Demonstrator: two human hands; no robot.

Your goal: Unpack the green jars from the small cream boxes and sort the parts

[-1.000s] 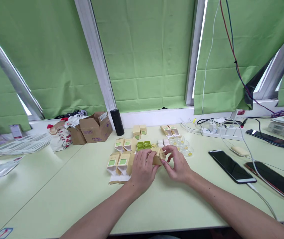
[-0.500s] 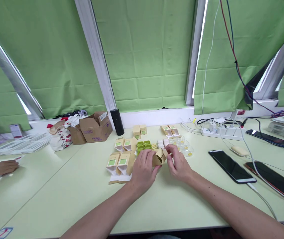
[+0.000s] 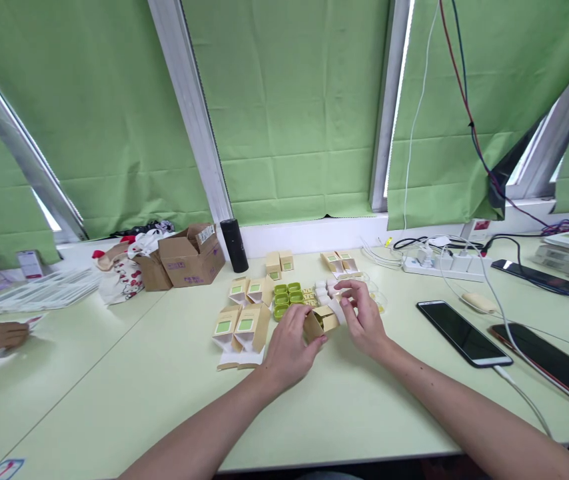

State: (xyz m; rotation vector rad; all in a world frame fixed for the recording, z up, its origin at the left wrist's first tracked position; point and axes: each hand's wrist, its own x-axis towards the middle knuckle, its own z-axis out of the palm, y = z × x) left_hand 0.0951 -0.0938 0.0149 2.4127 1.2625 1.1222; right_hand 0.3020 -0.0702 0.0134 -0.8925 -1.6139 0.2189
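My left hand (image 3: 292, 343) is closed around a small brown cardboard box (image 3: 313, 325), tilted with its end open. My right hand (image 3: 362, 317) is at the box's other end, thumb and fingers at a raised flap whose white inside shows. Just behind are green square cups (image 3: 281, 300), small yellowish pieces (image 3: 308, 295) and white pieces (image 3: 322, 288). Clear plastic pieces (image 3: 377, 298) are partly hidden behind my right hand. To the left stand several similar boxes (image 3: 245, 325) with green windows and open white flaps.
More small boxes (image 3: 279, 262) and an open pair (image 3: 340, 262) stand farther back. A black cylinder (image 3: 234, 245) and a brown carton (image 3: 192, 257) are at back left. Phones (image 3: 464, 333) and a power strip (image 3: 444, 267) with cables lie right. Another person's hand (image 3: 7, 335) rests at far left.
The box has turned in my left hand, and its flap now stands out with the white side showing. My right hand has shifted slightly right and up.
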